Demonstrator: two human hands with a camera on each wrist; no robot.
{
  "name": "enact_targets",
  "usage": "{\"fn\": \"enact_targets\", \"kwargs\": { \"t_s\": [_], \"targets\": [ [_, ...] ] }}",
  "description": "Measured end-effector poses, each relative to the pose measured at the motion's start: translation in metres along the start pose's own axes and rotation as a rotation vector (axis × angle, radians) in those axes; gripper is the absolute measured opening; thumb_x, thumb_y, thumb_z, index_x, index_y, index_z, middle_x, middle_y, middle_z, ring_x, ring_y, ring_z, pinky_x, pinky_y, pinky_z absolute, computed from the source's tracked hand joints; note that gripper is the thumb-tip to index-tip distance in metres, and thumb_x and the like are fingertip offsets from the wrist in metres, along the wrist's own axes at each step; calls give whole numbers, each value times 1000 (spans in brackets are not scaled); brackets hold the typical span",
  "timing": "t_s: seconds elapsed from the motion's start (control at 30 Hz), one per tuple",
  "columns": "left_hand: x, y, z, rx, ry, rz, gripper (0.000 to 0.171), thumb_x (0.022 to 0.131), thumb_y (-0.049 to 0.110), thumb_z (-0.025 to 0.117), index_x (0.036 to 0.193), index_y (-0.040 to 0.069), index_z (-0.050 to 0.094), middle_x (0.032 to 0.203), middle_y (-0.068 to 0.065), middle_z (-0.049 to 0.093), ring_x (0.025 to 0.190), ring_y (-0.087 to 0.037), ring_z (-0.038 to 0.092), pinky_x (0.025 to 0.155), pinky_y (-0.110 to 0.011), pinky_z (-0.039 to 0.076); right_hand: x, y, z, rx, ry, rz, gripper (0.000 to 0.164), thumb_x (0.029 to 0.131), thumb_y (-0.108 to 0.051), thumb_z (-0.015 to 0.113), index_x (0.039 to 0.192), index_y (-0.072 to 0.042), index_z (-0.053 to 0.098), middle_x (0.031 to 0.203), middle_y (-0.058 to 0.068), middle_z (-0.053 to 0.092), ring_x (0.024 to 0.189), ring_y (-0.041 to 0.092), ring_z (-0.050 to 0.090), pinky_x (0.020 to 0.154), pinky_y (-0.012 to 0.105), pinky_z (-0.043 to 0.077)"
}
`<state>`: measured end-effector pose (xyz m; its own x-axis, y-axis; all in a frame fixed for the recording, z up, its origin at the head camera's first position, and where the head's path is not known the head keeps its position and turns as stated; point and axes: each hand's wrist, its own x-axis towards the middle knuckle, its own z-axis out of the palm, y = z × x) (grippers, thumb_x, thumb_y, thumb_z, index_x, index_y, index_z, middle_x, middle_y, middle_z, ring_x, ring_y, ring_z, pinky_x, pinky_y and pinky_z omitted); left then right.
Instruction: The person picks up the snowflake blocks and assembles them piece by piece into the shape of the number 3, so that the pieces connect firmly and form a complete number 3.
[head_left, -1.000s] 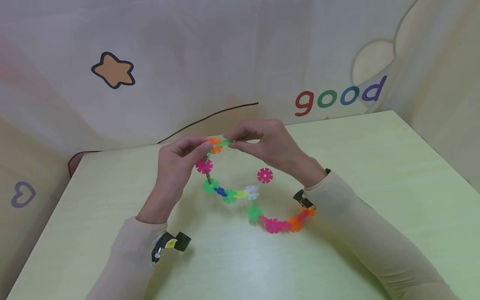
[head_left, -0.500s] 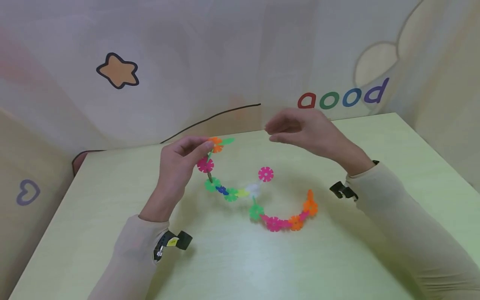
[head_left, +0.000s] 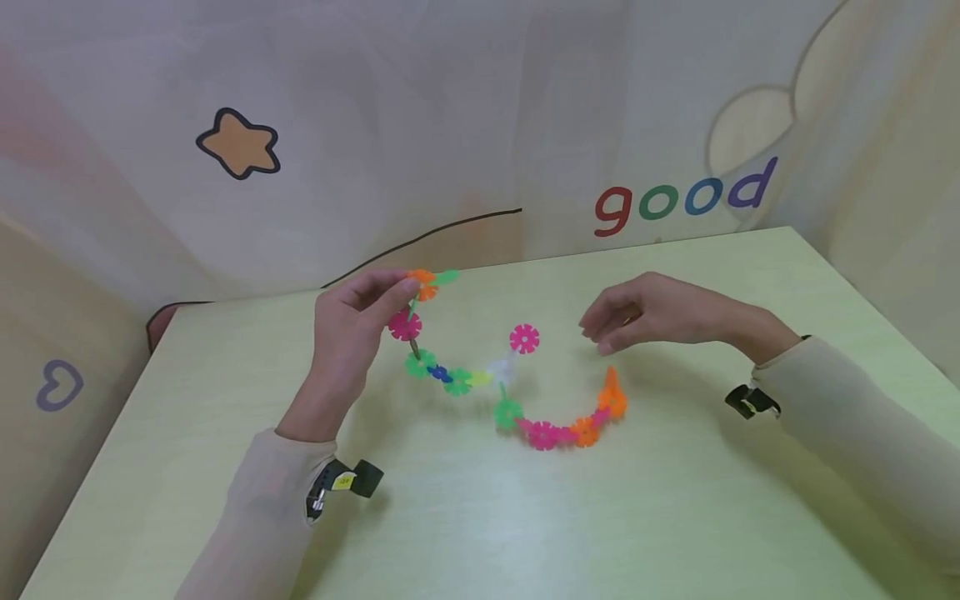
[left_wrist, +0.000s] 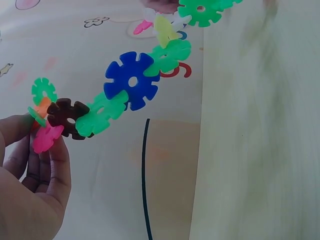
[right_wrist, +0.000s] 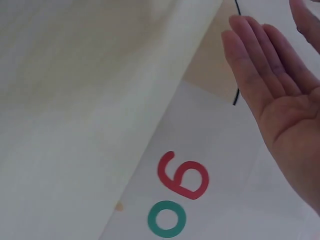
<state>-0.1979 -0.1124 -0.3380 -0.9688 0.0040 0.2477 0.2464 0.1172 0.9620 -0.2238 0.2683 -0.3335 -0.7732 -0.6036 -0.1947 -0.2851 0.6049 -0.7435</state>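
A chain of notched plastic snowflake discs hangs in an S-shaped curve in front of me. My left hand [head_left: 341, 333] pinches it at its upper left end, by an orange disc [head_left: 426, 287] with a green disc [head_left: 447, 277] slotted into it. From there run pink, brown, green, blue [left_wrist: 131, 81], yellow and white discs, with a pink disc [head_left: 524, 339] branching off. The lower part curves through green and pink to an orange end [head_left: 613, 400]. Just above and right of that end is my right hand [head_left: 660, 312], holding nothing, its fingers extended in the right wrist view.
Beneath the chain lies a pale table [head_left: 465, 517]. Behind its far edge hangs a light curtain [head_left: 420, 125] printed with a star [head_left: 240, 143] and coloured letters. Each wrist carries a strapped black camera [head_left: 367, 479].
My right hand has let go of the green disc at the upper end. It has moved right, then down towards the chain's orange end. My left hand keeps its pinch.
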Motion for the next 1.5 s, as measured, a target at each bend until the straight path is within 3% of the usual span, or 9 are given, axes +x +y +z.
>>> {"fn": "enact_targets", "kwargs": {
  "t_s": [0.33, 0.5, 0.7, 1.0, 1.27, 1.5],
  "targets": [
    [1, -2, -2, 17, 25, -2, 28, 101, 26, 77, 118, 4, 77, 102, -2, 76, 92, -24, 69, 82, -27, 58, -5, 14, 13, 8, -133, 41, 37, 94, -21, 84, 127, -7, 74, 115, 1, 75, 108, 20, 71, 94, 34, 59],
    [1, -4, -2, 12, 24, 3, 28, 101, 25, 77, 119, 3, 76, 103, -3, 75, 93, -28, 70, 81, -27, 58, -6, 17, 20, 15, -135, 12, 30, 95, -19, 83, 123, -10, 76, 112, -1, 74, 103, 19, 71, 92, 33, 59],
    [4, -7, -3, 17, 13, 4, 30, 102, 27, 76, 120, 4, 76, 101, -3, 75, 90, -22, 70, 78, -26, 59, -10, 16, 15, -27, -2, 2, 30, 94, -19, 84, 121, -11, 76, 108, -2, 73, 100, 19, 70, 85, 34, 61],
    [12, -15, -7, 27, -28, -6, 28, 102, 20, 76, 122, 0, 74, 105, -5, 75, 89, -18, 76, 87, -27, 62, -22, 8, 3, -33, 218, -24, 34, 89, -19, 89, 120, -12, 75, 105, 0, 74, 100, 19, 71, 83, 30, 61],
    [21, -25, -9, 77, -73, 11, 24, 99, 13, 77, 119, 1, 74, 108, -6, 74, 97, -24, 70, 86, -30, 60, -28, 3, 2, -91, 322, -85, 37, 84, -16, 92, 116, -11, 74, 102, 2, 73, 93, 18, 72, 81, 25, 62],
    [28, -33, -11, 153, -83, -5, 21, 99, 11, 76, 116, 1, 73, 111, -7, 73, 101, -23, 66, 87, -29, 58, -30, -1, 10, -107, 345, -168, 36, 82, -9, 93, 111, -11, 73, 99, -2, 73, 90, 16, 71, 81, 24, 62]
  ]
}}
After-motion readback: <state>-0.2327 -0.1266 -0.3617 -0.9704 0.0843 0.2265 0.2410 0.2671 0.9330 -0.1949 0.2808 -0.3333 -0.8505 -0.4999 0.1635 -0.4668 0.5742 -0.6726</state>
